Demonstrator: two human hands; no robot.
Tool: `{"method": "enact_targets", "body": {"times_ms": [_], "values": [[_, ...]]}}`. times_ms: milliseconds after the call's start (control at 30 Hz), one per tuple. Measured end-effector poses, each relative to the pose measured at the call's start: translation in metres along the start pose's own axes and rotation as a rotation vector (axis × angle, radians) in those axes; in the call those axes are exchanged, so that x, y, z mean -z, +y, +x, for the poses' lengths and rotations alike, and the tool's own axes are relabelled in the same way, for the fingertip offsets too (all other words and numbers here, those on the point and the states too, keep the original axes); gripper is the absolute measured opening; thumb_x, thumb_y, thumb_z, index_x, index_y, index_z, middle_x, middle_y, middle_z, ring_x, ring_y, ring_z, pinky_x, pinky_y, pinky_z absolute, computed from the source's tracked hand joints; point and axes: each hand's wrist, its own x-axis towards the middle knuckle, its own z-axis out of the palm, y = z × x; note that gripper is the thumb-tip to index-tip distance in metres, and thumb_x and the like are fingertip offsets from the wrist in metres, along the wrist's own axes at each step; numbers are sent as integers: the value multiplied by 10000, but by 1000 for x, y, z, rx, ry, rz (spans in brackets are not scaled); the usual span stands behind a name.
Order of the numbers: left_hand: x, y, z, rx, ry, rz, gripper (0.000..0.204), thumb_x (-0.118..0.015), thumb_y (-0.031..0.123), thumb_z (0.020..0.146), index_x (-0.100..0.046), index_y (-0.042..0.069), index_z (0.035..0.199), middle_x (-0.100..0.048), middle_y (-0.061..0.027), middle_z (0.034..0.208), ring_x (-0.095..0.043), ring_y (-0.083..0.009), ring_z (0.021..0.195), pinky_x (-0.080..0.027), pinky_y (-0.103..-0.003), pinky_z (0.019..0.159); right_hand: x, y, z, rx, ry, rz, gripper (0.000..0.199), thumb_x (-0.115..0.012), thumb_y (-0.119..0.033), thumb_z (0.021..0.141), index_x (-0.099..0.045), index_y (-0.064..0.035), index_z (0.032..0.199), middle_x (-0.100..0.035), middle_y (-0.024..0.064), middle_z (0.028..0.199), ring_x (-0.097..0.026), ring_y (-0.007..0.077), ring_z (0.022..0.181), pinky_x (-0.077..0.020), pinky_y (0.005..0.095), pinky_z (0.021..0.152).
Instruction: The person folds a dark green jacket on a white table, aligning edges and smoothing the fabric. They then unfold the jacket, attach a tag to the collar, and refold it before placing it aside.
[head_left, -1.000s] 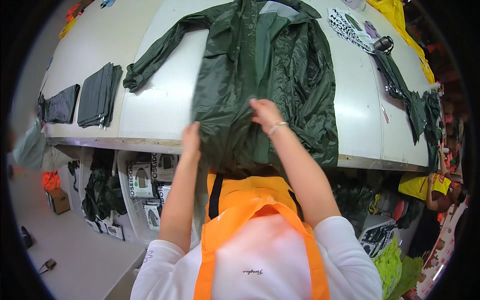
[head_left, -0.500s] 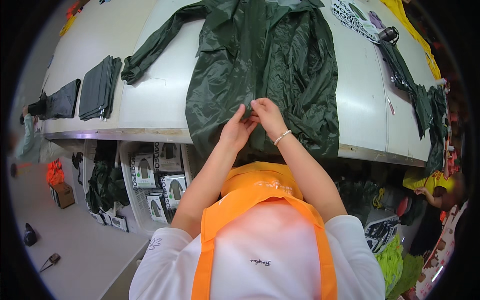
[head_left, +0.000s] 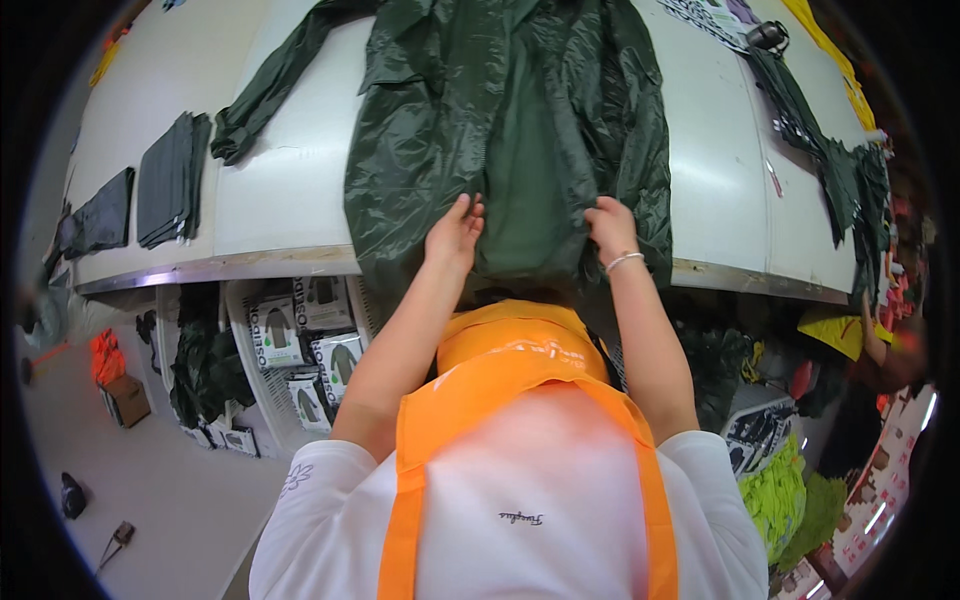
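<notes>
A dark green raincoat [head_left: 410, 150] lies spread on the white table [head_left: 285, 205], its front parted and the smoother inside showing between the two panels. Its lower hem hangs over the table's near edge. My left hand [head_left: 456, 234] pinches the left front edge near the hem. On the other side my right hand [head_left: 612, 230], with a beaded bracelet at the wrist, is closed on the edge of the right panel. One sleeve of the coat stretches out to the far left.
Folded dark green garments [head_left: 170, 185] lie in a stack to the left, with another folded pile [head_left: 104, 212] beside it. Under the table stands a white crate [head_left: 262, 385] holding packaged garments. Farther right are a black cup [head_left: 768, 37] and dark green cloth pieces [head_left: 800, 130].
My hands, together at the middle of the front before, have moved apart. The right hand went right with its panel, opening the coat and baring the inside. The view has shifted slightly.
</notes>
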Motion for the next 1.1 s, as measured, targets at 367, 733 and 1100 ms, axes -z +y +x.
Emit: {"method": "enact_targets", "body": {"times_ms": [367, 733, 1100], "values": [[-57, -53, -26, 255, -176, 191, 389, -587, 339, 896, -531, 48, 1148, -535, -88, 1210, -447, -217, 1179, -295, -404, 1035, -33, -21, -46, 226, -239, 165, 320, -712, -110, 738, -557, 20, 987, -619, 110, 805, -609, 151, 744, -475, 258, 681], [-61, -71, -5, 200, -68, 271, 433, -621, 229, 888, -485, -47, 1194, -524, -125, 1210, -464, -261, 1169, -351, -365, 1026, 9, 20, -84, 113, -142, -385, 178, -595, -94, 754, -598, 16, 894, -647, 175, 741, -651, 294, 722, -514, 355, 663], [-58, -64, -33, 253, -344, 368, 358, -492, 382, 942, -563, 57, 1074, -557, -73, 1215, -389, -268, 1254, -241, -428, 1057, -39, 5, -73, 184, 331, -191, 206, -465, -116, 884, -523, 58, 977, -607, 269, 946, -586, 418, 894, -460, 432, 775]]}}
